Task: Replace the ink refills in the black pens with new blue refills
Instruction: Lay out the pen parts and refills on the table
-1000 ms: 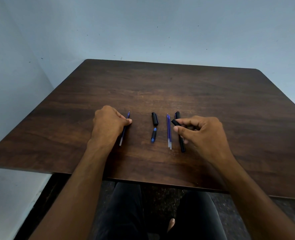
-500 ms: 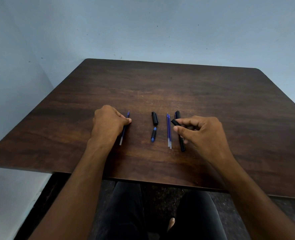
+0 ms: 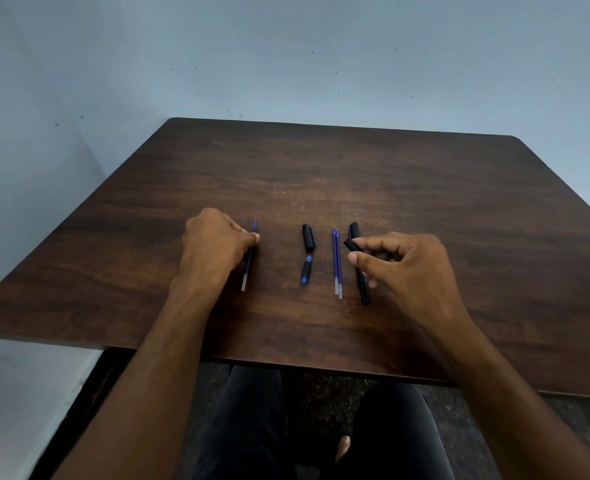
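We sit at a dark wood worktop (image 3: 390,174). Our left hand (image 3: 214,251) is curled over a blue refill (image 3: 248,263), fingertips pinching it against the wood; its tip and clear tail stick out either side. Our right hand (image 3: 404,268) pinches a short black pen piece (image 3: 351,244) between thumb and forefinger, just above a black pen (image 3: 360,268) lying lengthwise. Two more blue refills (image 3: 337,263) lie side by side just left of that pen. Between the hands lie a black cap (image 3: 308,238) and, just below it, a black-and-blue pen section (image 3: 306,270). We judge one pen dismantled, a second being opened; no refill is seated yet, so most of the job remains.
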A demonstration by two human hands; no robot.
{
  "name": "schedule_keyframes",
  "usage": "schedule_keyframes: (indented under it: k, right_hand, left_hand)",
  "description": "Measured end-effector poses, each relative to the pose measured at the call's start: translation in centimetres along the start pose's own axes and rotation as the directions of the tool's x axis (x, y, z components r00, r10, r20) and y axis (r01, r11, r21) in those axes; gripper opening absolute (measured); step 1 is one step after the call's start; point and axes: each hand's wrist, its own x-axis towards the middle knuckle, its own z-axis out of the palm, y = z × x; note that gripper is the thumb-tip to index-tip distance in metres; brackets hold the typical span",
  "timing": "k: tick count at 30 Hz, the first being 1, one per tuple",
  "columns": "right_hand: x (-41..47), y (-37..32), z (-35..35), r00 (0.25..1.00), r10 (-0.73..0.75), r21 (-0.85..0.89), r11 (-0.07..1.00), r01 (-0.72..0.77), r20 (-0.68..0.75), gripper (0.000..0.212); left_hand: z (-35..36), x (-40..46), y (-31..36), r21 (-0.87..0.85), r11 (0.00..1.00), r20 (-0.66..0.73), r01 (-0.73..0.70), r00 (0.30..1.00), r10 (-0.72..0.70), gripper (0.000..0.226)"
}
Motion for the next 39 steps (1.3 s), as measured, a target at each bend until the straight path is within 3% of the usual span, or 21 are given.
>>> schedule_keyframes:
  k: [22,28,39]
  right_hand:
    - [-0.1,0.3,0.2,0.998,0.058,0.018,0.998,-0.058,0.002,0.028]
    - [-0.2,0.4,-0.3,0.998,0.059,0.032,0.998,-0.059,-0.014,0.027]
    - [-0.9,0.9,-3.1,0.991,0.046,0.156,0.987,-0.025,-0.127,0.019]
  left_hand:
    - [-0.8,-1.1,0.1,-0.099,0.995,0.038,0.018,0.999,-0.014,0.021]
    - [-1.5,-2.2,1.8,-0.172,0.981,0.002,-0.085,0.996,0.087,0.02]
    - [0.1,-4.1,5.1,-0.326,0.915,0.147,-0.238,0.943,0.298,0.02]
